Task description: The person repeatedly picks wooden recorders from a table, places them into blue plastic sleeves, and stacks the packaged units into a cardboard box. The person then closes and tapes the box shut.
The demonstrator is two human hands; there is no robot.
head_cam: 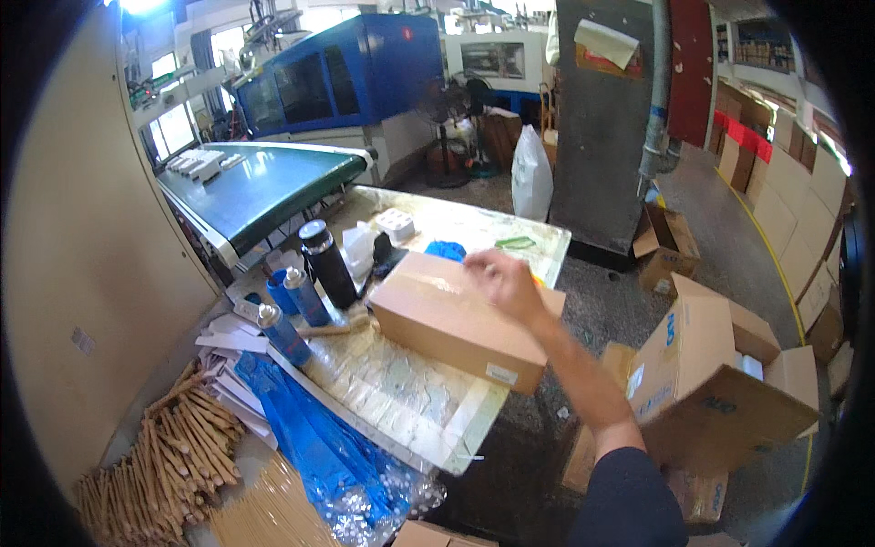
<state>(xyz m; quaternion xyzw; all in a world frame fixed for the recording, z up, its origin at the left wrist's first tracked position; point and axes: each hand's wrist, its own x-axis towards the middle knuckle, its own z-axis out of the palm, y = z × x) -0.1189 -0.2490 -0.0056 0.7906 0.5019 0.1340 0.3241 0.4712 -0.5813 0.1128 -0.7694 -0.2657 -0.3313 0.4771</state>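
Observation:
A closed, tape-sealed cardboard box (437, 314) lies on the worktable (424, 396) and carries a white label on its side. Over the top of this box is my right hand (504, 284), its fingers bent and blurred. Whether it touches the lid or pinches anything small cannot be made out. Just beyond the fingers sit a crumpled blue item (446, 250) and a green strip (515, 243). Something yellow shows partly behind my wrist. My left hand is out of view.
Left of the box stand a black bottle (328, 267) and two spray cans (284, 335), (305, 295). A blue plastic bag (301, 424) hangs by the table's left edge. A conveyor belt (273, 184) runs behind. At right, an open carton (704, 390) rests on other boxes.

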